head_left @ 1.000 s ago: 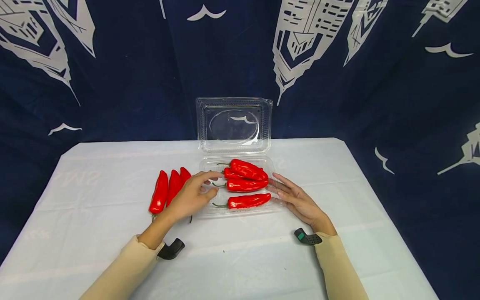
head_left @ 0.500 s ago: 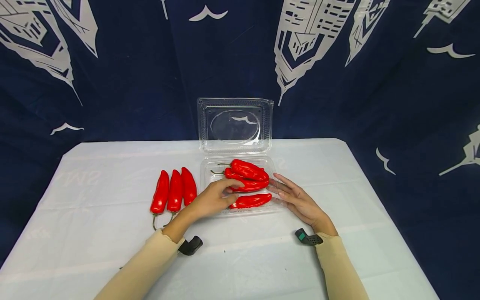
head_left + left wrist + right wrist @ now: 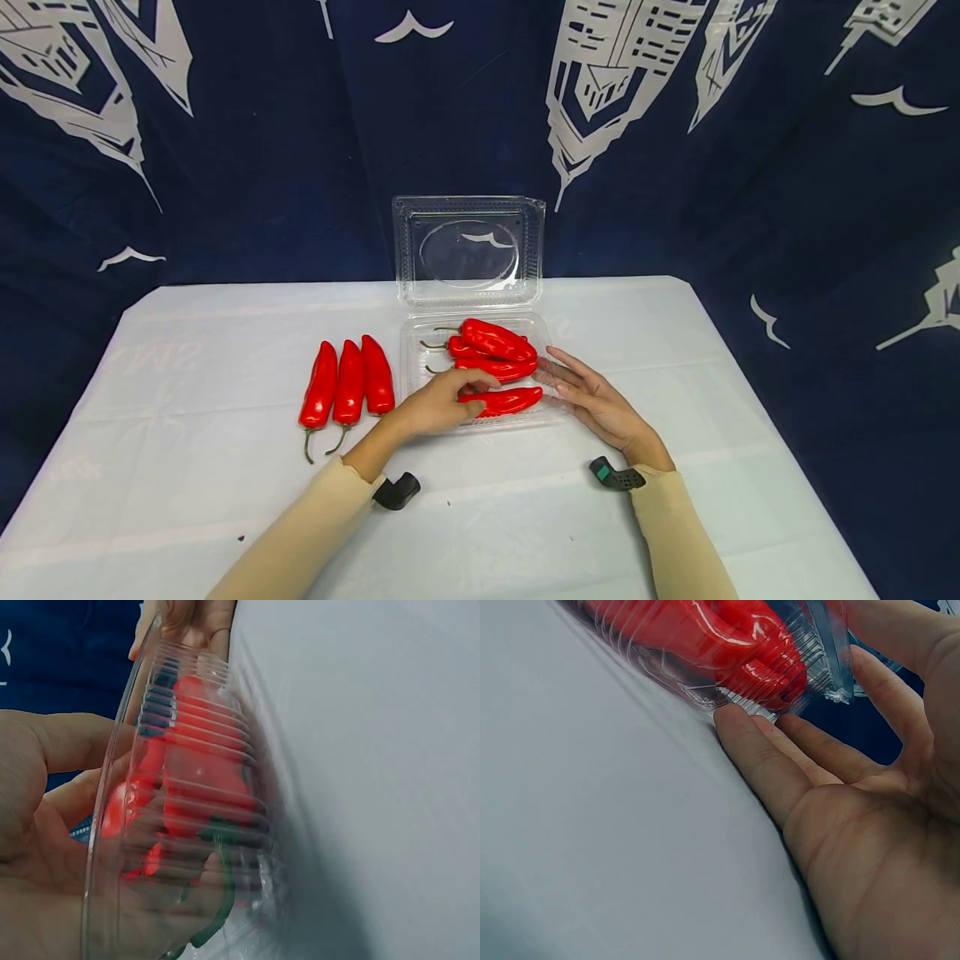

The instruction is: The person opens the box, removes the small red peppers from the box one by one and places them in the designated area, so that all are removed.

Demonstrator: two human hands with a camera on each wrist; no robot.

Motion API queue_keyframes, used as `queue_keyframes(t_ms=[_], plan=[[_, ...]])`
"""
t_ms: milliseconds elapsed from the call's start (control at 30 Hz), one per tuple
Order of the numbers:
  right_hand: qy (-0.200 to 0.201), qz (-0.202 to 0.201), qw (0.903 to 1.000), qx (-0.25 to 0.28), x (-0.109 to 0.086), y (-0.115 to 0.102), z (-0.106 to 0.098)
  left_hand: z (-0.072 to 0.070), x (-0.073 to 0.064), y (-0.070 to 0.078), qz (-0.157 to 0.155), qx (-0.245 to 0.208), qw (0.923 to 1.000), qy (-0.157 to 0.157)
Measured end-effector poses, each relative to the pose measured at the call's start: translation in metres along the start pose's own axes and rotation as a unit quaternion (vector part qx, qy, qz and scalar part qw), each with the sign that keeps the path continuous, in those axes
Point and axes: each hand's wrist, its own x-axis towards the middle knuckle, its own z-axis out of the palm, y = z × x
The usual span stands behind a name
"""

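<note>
A clear plastic clamshell container (image 3: 408, 358) stands with its lid (image 3: 468, 250) raised and several red chili peppers (image 3: 497, 337) lying in its base. My left hand (image 3: 438, 404) reaches over the base's left side, thumb and fingers around the stem end of the nearest chili pepper (image 3: 510, 402). In the left wrist view, that pepper's green stem (image 3: 225, 892) shows through the ribbed wall, which partly blurs the fingertips. My right hand (image 3: 603, 408) rests at the container's right end, its fingers extended; in the right wrist view the fingertips (image 3: 735, 720) touch the clear wall.
Three more red chili peppers (image 3: 350, 383) lie side by side on the white-covered table (image 3: 510, 533), left of the container. A dark patterned cloth (image 3: 465, 100) hangs behind. A small dark speck (image 3: 241, 538) lies near the left sleeve.
My left hand has moved right and slightly nearer, from the container's left edge to the nearest chili pepper. The three peppers on the table are now less covered. My right hand has stayed put.
</note>
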Motion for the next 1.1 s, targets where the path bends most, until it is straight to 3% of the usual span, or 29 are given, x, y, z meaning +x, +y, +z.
queue_keyframes(t_ms=[467, 1100], plan=[[0.006, 0.01, 0.9999, 0.001, -0.0002, -0.0029, 0.0027, 0.0039, 0.0054, -0.0013, -0.005, -0.005, 0.9999, -0.008], [0.004, 0.007, 1.0, 0.005, -0.0006, -0.0022, 0.0019, 0.0032, 0.0032, -0.0061, 0.007, -0.004, 0.9998, 0.018]])
